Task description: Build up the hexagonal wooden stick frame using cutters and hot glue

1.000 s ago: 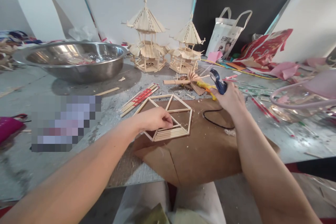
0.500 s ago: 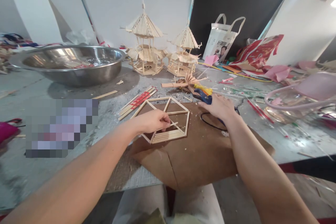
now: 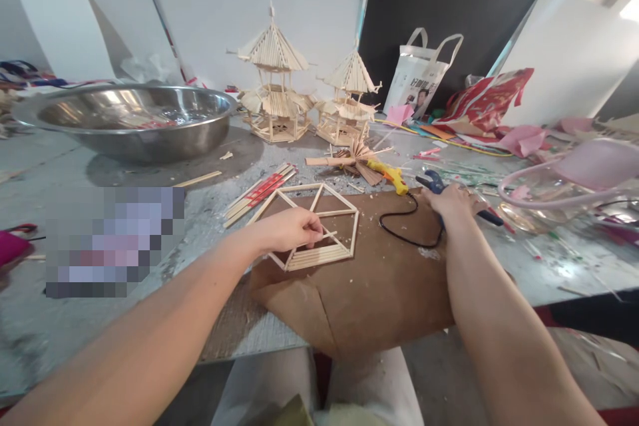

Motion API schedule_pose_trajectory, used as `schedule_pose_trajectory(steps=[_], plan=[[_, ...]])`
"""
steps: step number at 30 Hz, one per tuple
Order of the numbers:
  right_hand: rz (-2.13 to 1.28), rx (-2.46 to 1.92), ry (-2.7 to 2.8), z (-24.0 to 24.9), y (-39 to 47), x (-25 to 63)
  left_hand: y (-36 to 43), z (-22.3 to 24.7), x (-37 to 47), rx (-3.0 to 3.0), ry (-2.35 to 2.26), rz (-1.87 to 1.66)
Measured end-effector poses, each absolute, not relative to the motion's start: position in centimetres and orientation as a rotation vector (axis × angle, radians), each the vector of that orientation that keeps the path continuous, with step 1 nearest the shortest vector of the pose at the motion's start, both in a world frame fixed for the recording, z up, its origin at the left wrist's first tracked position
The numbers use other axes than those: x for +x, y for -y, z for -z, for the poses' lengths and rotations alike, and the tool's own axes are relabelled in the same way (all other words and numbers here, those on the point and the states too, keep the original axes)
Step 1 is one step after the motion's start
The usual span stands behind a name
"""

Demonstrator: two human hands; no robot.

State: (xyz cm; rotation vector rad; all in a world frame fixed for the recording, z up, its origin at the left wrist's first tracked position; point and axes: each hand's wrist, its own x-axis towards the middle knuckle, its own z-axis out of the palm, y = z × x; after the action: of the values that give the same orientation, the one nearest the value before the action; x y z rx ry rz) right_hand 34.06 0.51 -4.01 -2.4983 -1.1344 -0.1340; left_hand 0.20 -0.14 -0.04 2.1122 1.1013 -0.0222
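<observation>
My left hand (image 3: pixel 299 227) is closed in a pinch on a thin wooden stick (image 3: pixel 329 235), held over a flat hexagonal stick frame (image 3: pixel 355 233). The frame lies on brown board (image 3: pixel 389 286), with radial spokes and several sticks filling its near section. To the right, my right hand (image 3: pixel 455 203) is closed over blue-handled pliers (image 3: pixel 433 181), low over the table; its palm side is hidden. Left of the pliers lies a yellow glue gun (image 3: pixel 394 176) with a looping black cord (image 3: pixel 389 229). Behind the frame rests a bundle of sticks (image 3: pixel 262 194) with red wrapping.
Two stick pagodas (image 3: pixel 273 80) stand at the back beside a large steel basin (image 3: pixel 164 140). A folded fan-like wooden piece (image 3: pixel 357 160) lies before them. Further right are a white bag (image 3: pixel 414 76), red packaging (image 3: pixel 492 103), scattered straws and a pink-rimmed clear container (image 3: pixel 564 170).
My right hand has moved right with the pliers, away from the glue gun, which now shows more fully. My left hand and its stick stay nearly in place over the frame.
</observation>
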Motion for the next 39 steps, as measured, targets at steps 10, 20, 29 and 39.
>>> schedule_pose_trajectory(steps=[10,20,29,39], plan=[[0.327,-2.256,1.637,3.1,-1.9,28.2,0.0,0.1,0.2,2.095,-1.085,-0.021],[0.17,-2.353,1.616,3.1,-2.4,27.8,0.2,-0.3,0.3,1.92,-1.19,-0.434],[-0.099,-2.053,1.476,2.7,-1.8,29.4,0.4,-0.8,0.8,1.522,-1.185,-0.713],[-0.127,-1.876,1.353,3.2,-2.4,29.0,0.3,-0.3,0.8,1.489,-1.187,-0.811]])
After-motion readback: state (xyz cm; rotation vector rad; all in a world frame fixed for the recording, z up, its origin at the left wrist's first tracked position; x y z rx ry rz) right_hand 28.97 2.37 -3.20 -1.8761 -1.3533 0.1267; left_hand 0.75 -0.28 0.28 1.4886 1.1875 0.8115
